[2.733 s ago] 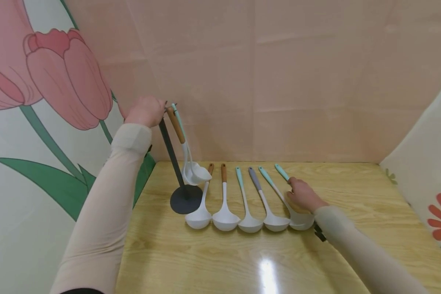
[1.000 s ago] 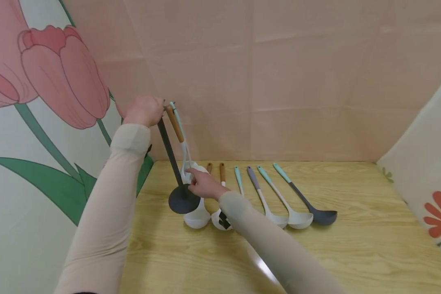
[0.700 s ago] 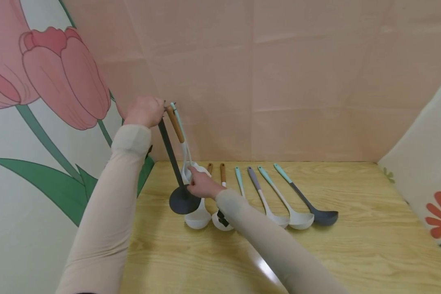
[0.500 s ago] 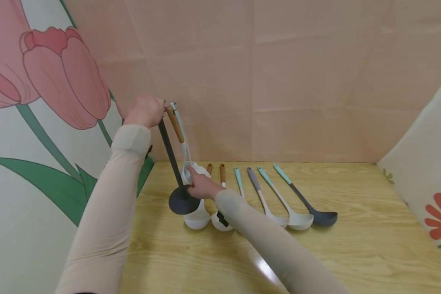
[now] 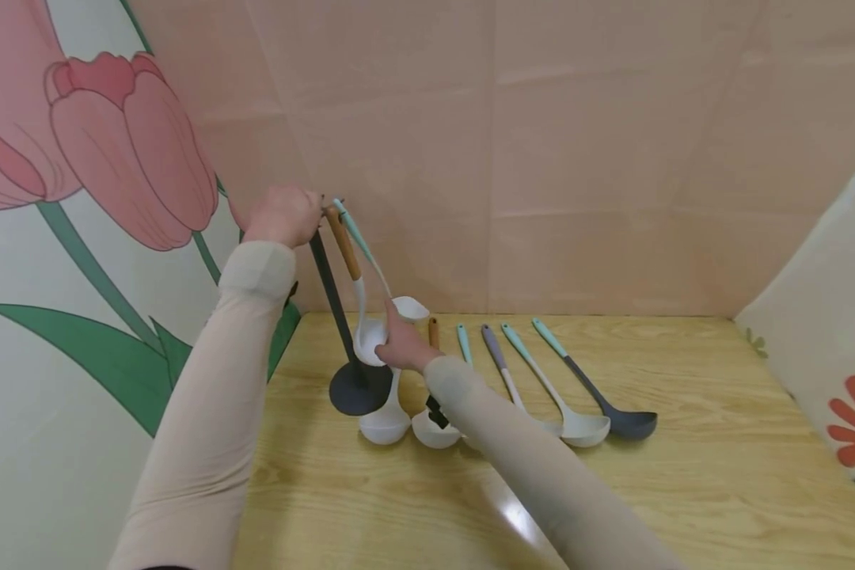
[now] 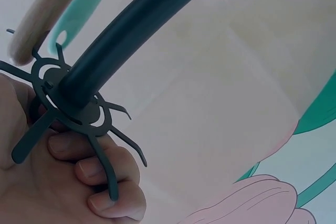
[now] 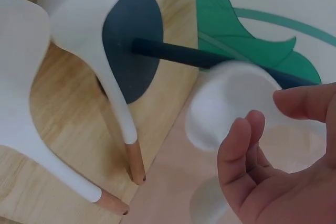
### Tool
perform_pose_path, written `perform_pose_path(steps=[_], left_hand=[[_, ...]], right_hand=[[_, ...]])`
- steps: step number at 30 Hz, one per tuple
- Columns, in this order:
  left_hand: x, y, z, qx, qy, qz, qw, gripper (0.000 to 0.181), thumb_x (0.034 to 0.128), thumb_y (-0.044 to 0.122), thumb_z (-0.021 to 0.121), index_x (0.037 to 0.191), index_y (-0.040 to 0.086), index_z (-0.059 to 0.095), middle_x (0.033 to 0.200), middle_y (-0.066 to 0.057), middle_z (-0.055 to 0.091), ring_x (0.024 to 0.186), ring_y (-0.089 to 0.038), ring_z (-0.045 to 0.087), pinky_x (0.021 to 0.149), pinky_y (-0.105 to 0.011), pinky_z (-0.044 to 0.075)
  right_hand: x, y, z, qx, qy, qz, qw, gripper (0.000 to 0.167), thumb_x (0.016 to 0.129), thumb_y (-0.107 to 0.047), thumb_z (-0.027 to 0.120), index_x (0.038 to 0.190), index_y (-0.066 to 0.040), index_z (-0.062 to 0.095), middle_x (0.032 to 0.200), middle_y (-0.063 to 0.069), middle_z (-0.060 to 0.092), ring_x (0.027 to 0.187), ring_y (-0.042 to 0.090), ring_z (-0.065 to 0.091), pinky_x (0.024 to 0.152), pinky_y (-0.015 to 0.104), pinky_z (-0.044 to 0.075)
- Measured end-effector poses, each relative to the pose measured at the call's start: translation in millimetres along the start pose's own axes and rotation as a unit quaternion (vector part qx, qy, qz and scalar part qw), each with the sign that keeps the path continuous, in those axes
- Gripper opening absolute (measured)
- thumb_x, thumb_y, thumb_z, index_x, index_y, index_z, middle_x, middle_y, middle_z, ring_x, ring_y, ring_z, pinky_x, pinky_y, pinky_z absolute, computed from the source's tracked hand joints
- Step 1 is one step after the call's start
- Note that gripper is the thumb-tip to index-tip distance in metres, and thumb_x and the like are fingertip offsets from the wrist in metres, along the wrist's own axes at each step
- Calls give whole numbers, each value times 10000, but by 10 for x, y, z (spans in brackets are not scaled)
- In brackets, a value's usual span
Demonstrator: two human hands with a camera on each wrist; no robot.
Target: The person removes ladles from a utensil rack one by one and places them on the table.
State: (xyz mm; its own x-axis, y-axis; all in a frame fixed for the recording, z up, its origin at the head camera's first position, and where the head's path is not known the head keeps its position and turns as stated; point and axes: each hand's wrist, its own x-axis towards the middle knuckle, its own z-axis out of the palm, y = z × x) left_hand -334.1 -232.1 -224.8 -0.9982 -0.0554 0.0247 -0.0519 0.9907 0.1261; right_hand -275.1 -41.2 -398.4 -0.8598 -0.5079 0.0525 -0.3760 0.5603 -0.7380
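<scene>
My left hand (image 5: pixel 285 215) grips the top of a dark utensil stand (image 5: pixel 334 289), fingers curled beneath its ring of hooks in the left wrist view. Two white ladles hang from it: a wooden-handled ladle (image 5: pixel 345 247) and a mint-handled ladle (image 5: pixel 357 235). The mint one slants to the right, its bowl (image 5: pixel 412 308) behind my right hand (image 5: pixel 408 342). That hand's index finger lies at its shaft. In the right wrist view, thumb and curved fingers stand apart with a gap between them, beside a blurred white ladle bowl (image 7: pixel 205 116).
Several ladles lie in a row on the wooden table (image 5: pixel 370 499), partly behind my right arm. A grey-handled ladle (image 5: pixel 494 346) and a dark ladle with a mint handle (image 5: pixel 630 422) are among them. A pink backdrop (image 5: pixel 577 158) rises behind the table's back edge.
My right hand has left the dark ladle at the right and come over to the stand. The hanging mint-handled ladle has swung right, apart from the wooden-handled one. My left hand stays put.
</scene>
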Motion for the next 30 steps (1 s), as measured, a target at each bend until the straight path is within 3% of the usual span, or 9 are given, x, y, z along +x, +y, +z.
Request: perform_pose_path(steps=[3,5,8,10,15,24,30], left_hand=[[-10,2,13,-203,80,-97,9997,616,1070,425,133,1011,70,633,1052,-136,570,850,-275,519,694,-378,450],[-18,5,15,-296,96,-139,9994,632,1067,434,127,1004,71,641,1042,-132,572,837,-270,518,687,-372,447],[-20,11,9,-356,78,-206,9991,647,1065,442,119,1013,70,646,1022,-127,569,816,-263,516,664,-364,445],[-23,17,0,-319,56,-210,9993,632,1067,426,126,1027,68,645,1012,-127,565,813,-264,515,657,-361,444],[-27,23,-21,25,-2,-31,10000,536,1080,359,189,1073,59,633,1032,-140,565,855,-281,524,686,-382,458],[-17,27,-7,-126,-65,-134,9998,600,1083,407,153,1070,59,642,1042,-141,566,838,-272,531,660,-369,459],[13,22,-15,345,-158,124,9992,478,1094,332,220,1131,58,610,1071,-141,566,879,-287,534,660,-378,469]], right_hand=[[409,259,259,57,121,593,9981,892,895,-70,629,1595,-136,79,778,103,604,585,181,519,573,305,456],[506,383,309,342,104,487,9982,882,906,-92,649,1594,-168,103,895,123,621,641,198,550,576,302,467],[493,428,295,764,-48,72,9970,825,939,-146,641,1591,-136,136,1146,166,601,807,221,600,669,322,516],[488,414,296,1075,-133,14,9941,809,953,-140,633,1595,-173,141,1206,176,586,842,232,610,686,326,527],[473,372,312,1504,-227,29,9884,787,959,-130,644,1589,-217,179,1223,175,561,850,222,598,672,315,532],[468,371,385,1394,-315,87,9897,690,964,-150,651,1533,-150,259,1258,180,545,959,258,592,653,312,553],[465,405,420,1505,-192,36,9884,627,965,-216,663,1491,-161,328,1262,174,527,932,262,601,643,332,551]])
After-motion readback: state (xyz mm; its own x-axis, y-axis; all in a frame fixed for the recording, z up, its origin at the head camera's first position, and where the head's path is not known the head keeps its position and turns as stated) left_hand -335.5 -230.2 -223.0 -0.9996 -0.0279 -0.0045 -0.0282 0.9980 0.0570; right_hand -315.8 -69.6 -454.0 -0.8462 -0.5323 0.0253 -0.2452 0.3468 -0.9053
